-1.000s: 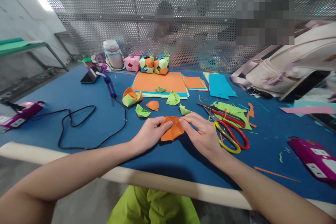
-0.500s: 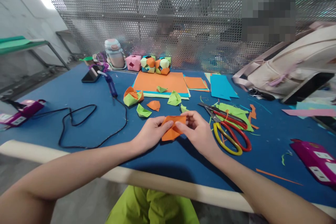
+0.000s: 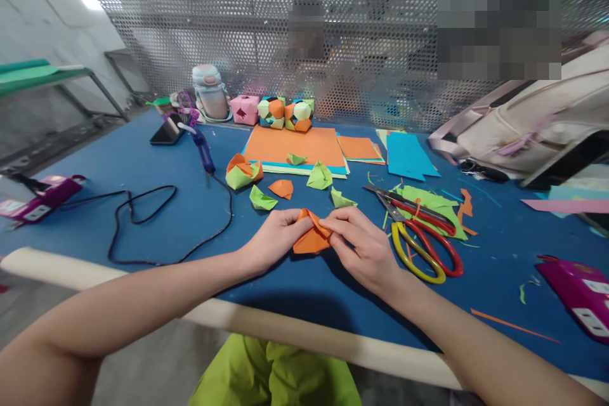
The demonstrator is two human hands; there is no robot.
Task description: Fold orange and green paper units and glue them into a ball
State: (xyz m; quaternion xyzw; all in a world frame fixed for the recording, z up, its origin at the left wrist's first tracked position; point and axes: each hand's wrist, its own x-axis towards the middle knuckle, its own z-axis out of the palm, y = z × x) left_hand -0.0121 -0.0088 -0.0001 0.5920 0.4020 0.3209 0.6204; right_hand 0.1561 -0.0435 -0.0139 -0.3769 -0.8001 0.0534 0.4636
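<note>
Between my two hands is a piece of orange paper, partly folded, with a raised flap along its upper edge. My left hand pinches its left side between thumb and fingers. The upper right corner is pinched by my right hand. Just beyond lie folded paper pieces: a green one, an orange one, another green one and a green one close to my right fingers. An orange-and-green joined piece sits farther left.
Two pairs of scissors lie on green scraps to my right. Behind are orange sheets, blue paper, paper cubes and a bottle. A blue glue gun trails a black cord leftward. Purple power strips flank the table.
The orange paper's upper right part has been folded over into a raised flap. My right hand has shifted from lying along the paper's right edge to pinching that flap.
</note>
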